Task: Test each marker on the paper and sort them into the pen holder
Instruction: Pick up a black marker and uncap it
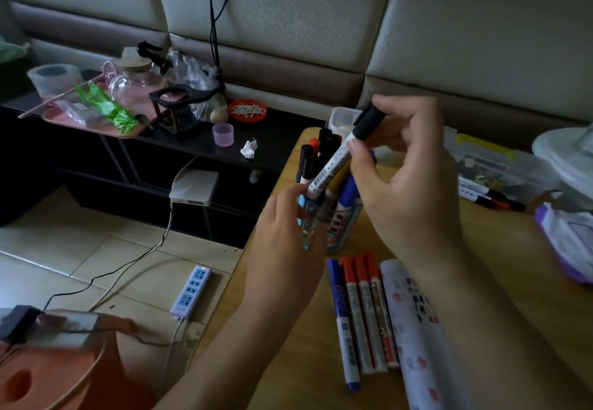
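Right hand (407, 191) pinches black-capped marker (333, 162) just below cap, tilted over pen holder (340, 233). Left hand (288, 233) at tail end, hold unclear. Marker likely light, stiff, slick; grip barrel, cap may pop.

Home living room: padded sofa (321, 18), tiled floor (80, 249), cluttered tea tray (96, 117).

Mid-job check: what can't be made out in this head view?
Hidden: much of pen holder, behind left hand and right hand, head view.
Too small: label print on black-capped marker.
Hidden: whether left hand grips marker or holder; its fingers cover the contact.
Cut off: rolled sheet, by bottom edge.
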